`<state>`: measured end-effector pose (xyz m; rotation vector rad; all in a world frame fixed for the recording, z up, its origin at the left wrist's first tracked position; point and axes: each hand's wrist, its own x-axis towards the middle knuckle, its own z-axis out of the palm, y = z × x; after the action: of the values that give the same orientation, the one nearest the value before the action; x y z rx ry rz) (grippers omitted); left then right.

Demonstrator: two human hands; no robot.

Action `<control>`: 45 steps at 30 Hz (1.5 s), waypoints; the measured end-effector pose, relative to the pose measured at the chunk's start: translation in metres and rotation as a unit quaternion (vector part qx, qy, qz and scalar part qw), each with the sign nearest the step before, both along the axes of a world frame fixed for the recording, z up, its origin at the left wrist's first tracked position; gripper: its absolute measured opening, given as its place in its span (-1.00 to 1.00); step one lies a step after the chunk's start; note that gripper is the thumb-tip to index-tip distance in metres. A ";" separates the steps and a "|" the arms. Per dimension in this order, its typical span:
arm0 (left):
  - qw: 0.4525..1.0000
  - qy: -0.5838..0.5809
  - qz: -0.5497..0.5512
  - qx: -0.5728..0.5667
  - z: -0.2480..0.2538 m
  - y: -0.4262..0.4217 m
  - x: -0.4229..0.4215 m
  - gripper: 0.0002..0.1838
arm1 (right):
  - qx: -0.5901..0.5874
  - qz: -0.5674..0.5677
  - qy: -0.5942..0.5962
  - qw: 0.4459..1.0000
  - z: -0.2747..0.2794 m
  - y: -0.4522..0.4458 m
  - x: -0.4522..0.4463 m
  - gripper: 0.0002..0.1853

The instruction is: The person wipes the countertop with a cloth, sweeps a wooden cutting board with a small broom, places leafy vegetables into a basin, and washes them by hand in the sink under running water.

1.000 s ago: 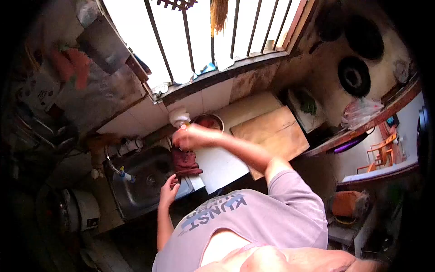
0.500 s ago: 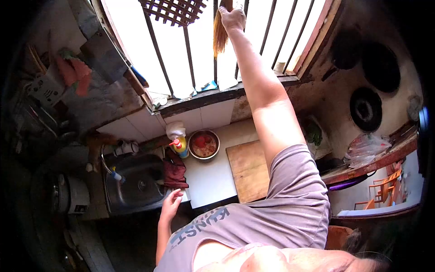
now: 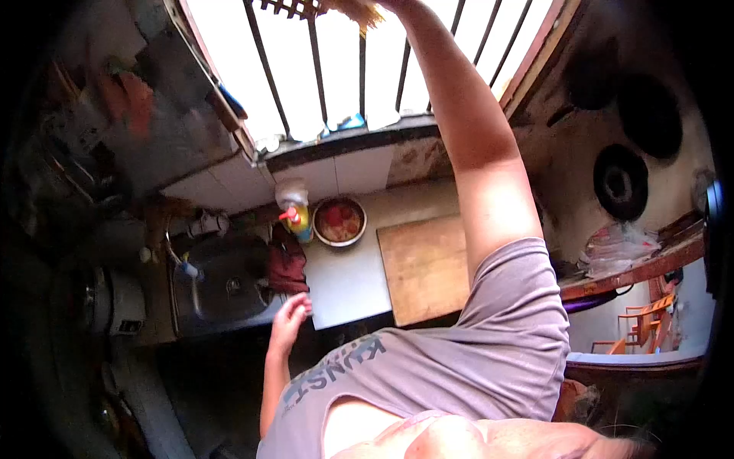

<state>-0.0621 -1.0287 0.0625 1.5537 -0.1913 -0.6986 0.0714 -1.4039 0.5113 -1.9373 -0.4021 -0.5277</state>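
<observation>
At the top edge my right hand (image 3: 394, 3), mostly cut off by the frame, is closed on a straw brush (image 3: 358, 12), whose bristles point left in front of the window bars. My left hand (image 3: 289, 320) is held over the counter's front edge, its fingers loosely bent and apart with nothing in them. Just beyond it, a dark red cloth (image 3: 287, 264) hangs over the sink's right side. A yellow bottle with a red top (image 3: 299, 220) stands behind the cloth. Beside the bottle is a metal bowl (image 3: 339, 222) with reddish contents.
The sink (image 3: 229, 287) with its tap is on the left. A wooden board (image 3: 424, 268) lies on the white counter (image 3: 344, 294), partly behind my right arm. Dark pans (image 3: 621, 182) hang on the right wall above a plastic bag (image 3: 621, 249). A dark woven rack (image 3: 287, 8) is at the window.
My right hand has gone from the counter area up to the window and taken hold of the straw brush. The brush has since tilted, its bristles swinging up and left. My left hand has barely moved.
</observation>
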 end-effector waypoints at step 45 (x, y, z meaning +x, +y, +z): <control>0.966 0.209 0.049 0.148 -0.171 -0.158 -0.281 -0.63 | -0.080 -0.131 0.546 0.824 -0.662 0.018 -0.531 -0.32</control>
<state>-0.3427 -1.1866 -0.1082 1.6429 0.3159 -0.9908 -0.4595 -1.3856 -0.1503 -2.1231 0.5840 0.5126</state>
